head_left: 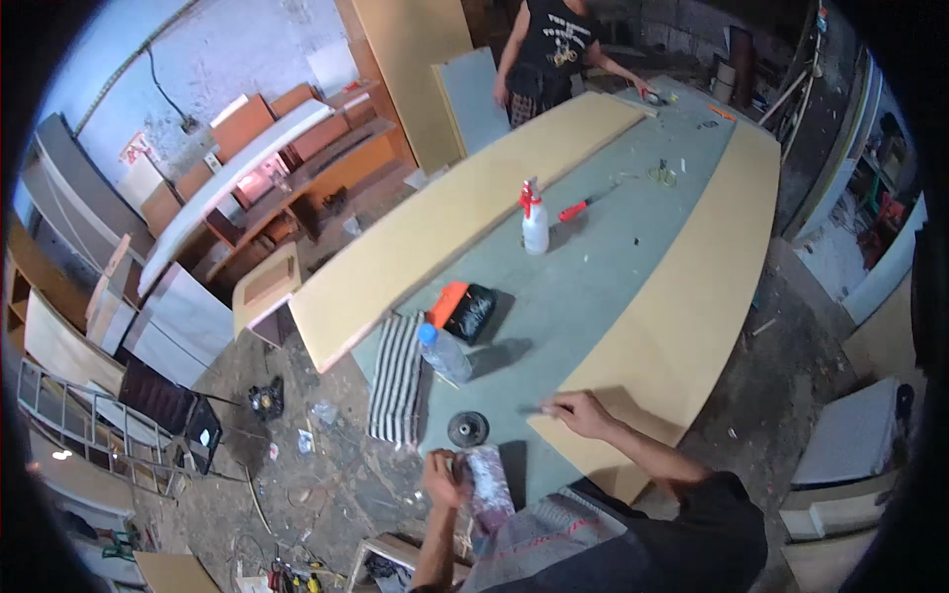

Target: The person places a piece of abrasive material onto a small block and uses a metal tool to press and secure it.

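My right hand (581, 413) is closed in a pinch over the near end of the right-hand tan board (682, 316). A small thin dark object (534, 408) sticks out of its fingertips, too blurred to name. My left hand (445, 480) is curled closed beside a purple-and-white mottled block (489, 484) at the near table edge; what it grips is hidden. Just beyond lies a round black disc (468, 429) with a raised centre. A clear bottle with a blue cap (447, 358) and a folded striped cloth (397, 381) are farther off to the left.
On the green-grey tabletop (583, 287) are an orange-and-black box (465, 308), a white spray bottle (535, 225) and a red-handled tool (573, 211). Another long tan board (474, 208) lies along the left side. A person (554, 59) reaches over the far end.
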Demonstrator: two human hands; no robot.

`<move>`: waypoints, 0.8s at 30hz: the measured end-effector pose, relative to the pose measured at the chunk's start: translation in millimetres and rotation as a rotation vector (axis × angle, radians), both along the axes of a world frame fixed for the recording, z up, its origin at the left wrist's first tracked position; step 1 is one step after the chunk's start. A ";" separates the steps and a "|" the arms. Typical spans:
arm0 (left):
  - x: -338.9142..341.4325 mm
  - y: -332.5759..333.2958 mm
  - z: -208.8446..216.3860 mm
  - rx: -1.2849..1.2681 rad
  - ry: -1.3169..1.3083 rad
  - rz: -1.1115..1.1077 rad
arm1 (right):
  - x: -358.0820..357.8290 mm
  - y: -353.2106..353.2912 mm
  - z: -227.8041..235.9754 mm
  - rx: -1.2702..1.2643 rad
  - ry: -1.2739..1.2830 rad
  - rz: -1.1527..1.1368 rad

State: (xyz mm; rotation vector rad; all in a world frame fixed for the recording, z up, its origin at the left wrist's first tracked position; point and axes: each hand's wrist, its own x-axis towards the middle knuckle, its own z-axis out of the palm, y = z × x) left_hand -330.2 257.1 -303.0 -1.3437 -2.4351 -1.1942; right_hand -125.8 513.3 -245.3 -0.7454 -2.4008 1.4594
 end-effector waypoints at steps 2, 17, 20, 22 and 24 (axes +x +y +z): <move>0.9 1.2 5.8 -0.031 0.015 0.045 | -19.1 -17.0 -18.6 -0.195 0.058 -0.116; 5.6 4.6 31.1 0.036 0.039 0.025 | -77.9 -100.6 -51.4 -0.385 0.358 -0.216; 6.0 -0.4 29.6 0.024 0.152 -0.045 | -77.9 -102.9 -49.1 -0.216 0.307 -0.277; 8.6 -2.8 28.7 0.009 0.193 -0.051 | -75.6 -104.4 -41.6 -0.249 0.266 -0.276; 11.7 -2.9 30.2 0.057 0.140 -0.015 | -73.8 -104.6 -29.0 -0.283 0.223 -0.273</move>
